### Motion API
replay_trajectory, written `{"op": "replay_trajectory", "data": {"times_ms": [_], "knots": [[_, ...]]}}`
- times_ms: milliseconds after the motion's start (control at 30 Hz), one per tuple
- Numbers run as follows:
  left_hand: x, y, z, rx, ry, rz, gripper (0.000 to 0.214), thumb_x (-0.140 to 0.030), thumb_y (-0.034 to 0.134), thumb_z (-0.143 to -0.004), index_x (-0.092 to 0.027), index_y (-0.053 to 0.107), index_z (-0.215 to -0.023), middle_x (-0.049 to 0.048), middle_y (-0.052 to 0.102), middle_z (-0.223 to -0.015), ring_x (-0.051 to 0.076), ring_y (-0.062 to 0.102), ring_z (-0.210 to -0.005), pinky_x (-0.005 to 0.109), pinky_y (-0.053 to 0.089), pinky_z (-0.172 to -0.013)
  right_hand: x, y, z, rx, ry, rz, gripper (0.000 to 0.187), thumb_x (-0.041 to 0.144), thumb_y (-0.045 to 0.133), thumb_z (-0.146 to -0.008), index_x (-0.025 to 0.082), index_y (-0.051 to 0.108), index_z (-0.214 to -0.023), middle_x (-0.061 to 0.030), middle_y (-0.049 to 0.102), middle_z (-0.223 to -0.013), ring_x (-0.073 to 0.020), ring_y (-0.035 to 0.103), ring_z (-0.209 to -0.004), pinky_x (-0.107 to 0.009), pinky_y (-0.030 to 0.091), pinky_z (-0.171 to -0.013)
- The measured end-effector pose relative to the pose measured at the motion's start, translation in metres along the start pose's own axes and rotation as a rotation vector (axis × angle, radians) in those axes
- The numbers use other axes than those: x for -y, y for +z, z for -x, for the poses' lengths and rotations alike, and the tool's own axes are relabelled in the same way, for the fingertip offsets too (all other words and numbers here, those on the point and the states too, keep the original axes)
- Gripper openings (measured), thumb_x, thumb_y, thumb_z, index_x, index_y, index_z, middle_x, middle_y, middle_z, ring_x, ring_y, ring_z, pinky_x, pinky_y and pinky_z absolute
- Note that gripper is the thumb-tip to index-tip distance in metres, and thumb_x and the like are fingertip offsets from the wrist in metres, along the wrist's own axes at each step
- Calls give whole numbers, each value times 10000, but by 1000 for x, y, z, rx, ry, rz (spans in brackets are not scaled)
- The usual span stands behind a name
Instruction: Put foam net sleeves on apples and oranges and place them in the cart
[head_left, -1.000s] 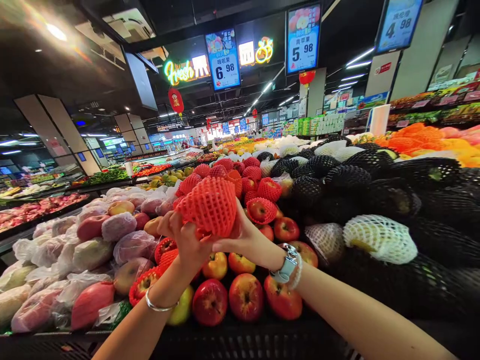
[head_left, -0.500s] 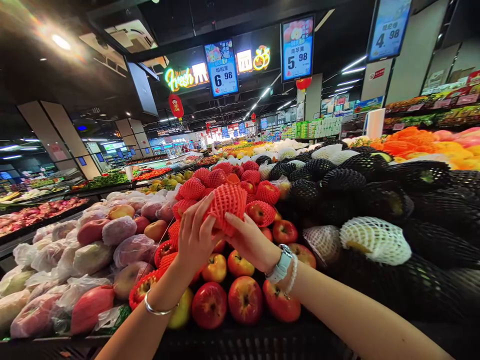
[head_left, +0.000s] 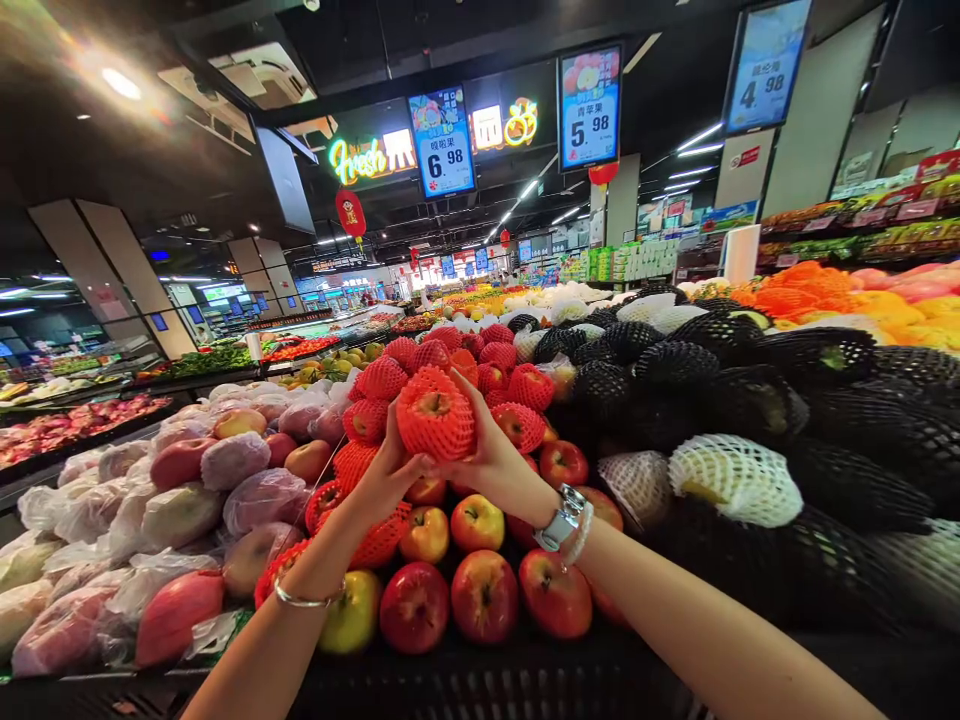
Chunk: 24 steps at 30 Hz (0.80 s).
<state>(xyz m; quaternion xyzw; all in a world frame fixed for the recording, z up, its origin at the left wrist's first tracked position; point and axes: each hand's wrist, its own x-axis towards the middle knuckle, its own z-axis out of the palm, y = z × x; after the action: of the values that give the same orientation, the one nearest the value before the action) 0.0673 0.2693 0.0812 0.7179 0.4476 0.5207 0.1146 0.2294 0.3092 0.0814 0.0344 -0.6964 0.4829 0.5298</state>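
Note:
Between my two hands is an apple in a red foam net, its stem end facing me through the net's opening. My left hand grips it from the left and below. On the right side my right hand is wrapped round it, with the thumb low near the left thumb. Most of my fingers are hidden behind the fruit. Just below my hands sit bare red apples in rows. More netted apples are piled behind the held one.
Plastic-wrapped fruit fills the left side. On the right lie fruits in black nets and one in a white net. A dark crate edge runs along the front. Price screens hang overhead.
The netted apple has turned so its stem end now faces me. Both hands have shifted to its sides, the left hand moving from over the top to lower down.

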Motion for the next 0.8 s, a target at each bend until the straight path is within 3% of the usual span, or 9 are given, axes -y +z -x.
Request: {"op": "replay_trajectory", "data": {"times_ms": [100, 200, 333, 400, 467, 533, 600, 700, 800], "knots": [[-3, 1, 0, 98, -53, 65, 1038, -630, 683, -664, -212, 192, -1477, 129, 454, -1423, 328, 355, -1369, 479, 294, -1149, -1, 0, 2, 5, 35, -43, 1234, 265, 785, -653, 246, -103, -1509, -107, 127, -1581, -248, 234, -1436, -423, 257, -1167], [-7, 6, -2, 82, -69, 112, 971, -513, 739, -654, -214, 257, -1442, 122, 520, -1355, 302, 480, -1271, 450, 411, -1076, 1, -4, 2, 67, 131, -28, 1256, 134, 679, -636, 245, -262, -1461, -130, 96, -1585, -259, 276, -1417, -455, 331, -1115], [-6, 9, -12, -42, -31, 17, 839, -491, 749, -634, -192, 378, -1324, 106, 588, -1245, 267, 579, -1130, 419, 492, -970, 7, -18, -4, 190, 232, 11, 1155, 95, 564, -593, 270, -138, -1493, -85, 120, -1588, -241, 275, -1413, -461, 296, -1122], [-6, 8, -22, -79, 6, -183, 831, -449, 780, -594, -170, 398, -1277, 106, 606, -1202, 269, 599, -1088, 431, 498, -941, 10, -28, -11, 70, 240, 10, 1082, 121, 549, -589, 311, 0, -1501, -54, 203, -1566, -240, 340, -1372, -492, 259, -1133], [-9, 8, -36, -69, 37, -457, 776, -395, 776, -606, -154, 418, -1251, 115, 613, -1187, 280, 612, -1061, 437, 497, -915, 13, -42, -18, -176, 209, 4, 996, 147, 539, -600, 352, 121, -1480, -47, 344, -1489, -235, 469, -1255, -504, 320, -1094], [-14, 12, -54, -25, 88, -754, 719, -373, 751, -646, -132, 442, -1248, 141, 615, -1191, 304, 608, -1064, 452, 476, -920, 17, -56, -24, -437, 124, 45, 894, 181, 551, -627, 349, 225, -1442, -57, 455, -1362, -207, 550, -1120, -451, 401, -1038], [-17, 23, -73, 15, 176, -1036, 718, -355, 733, -684, -95, 437, -1284, 184, 600, -1215, 340, 575, -1104, 485, 433, -949, 21, -68, -27, -602, 27, 115, 787, 229, 567, -661, 334, 295, -1392, -53, 498, -1256, -174, 573, -1039, -380, 455, -975], [-16, 49, -102, 49, 323, -1327, 737, -278, 711, -730, -47, 386, -1350, 233, 561, -1234, 368, 537, -1119, 505, 386, -962, 23, -80, -28, -652, -28, 182, 636, 281, 546, -711, 317, 350, -1315, -43, 518, -1187, -151, 573, -1013, -323, 489, -901], [-5, 75, -127, 222, 348, -1419, 671, -192, 679, -758, -38, 403, -1349, 243, 566, -1215, 357, 531, -1117, 507, 339, -1002, 18, -84, -28, -613, 21, 217, 540, 282, 556, -715, 290, 402, -1233, -47, 536, -1154, -155, 566, -1040, -332, 484, -911]]}}
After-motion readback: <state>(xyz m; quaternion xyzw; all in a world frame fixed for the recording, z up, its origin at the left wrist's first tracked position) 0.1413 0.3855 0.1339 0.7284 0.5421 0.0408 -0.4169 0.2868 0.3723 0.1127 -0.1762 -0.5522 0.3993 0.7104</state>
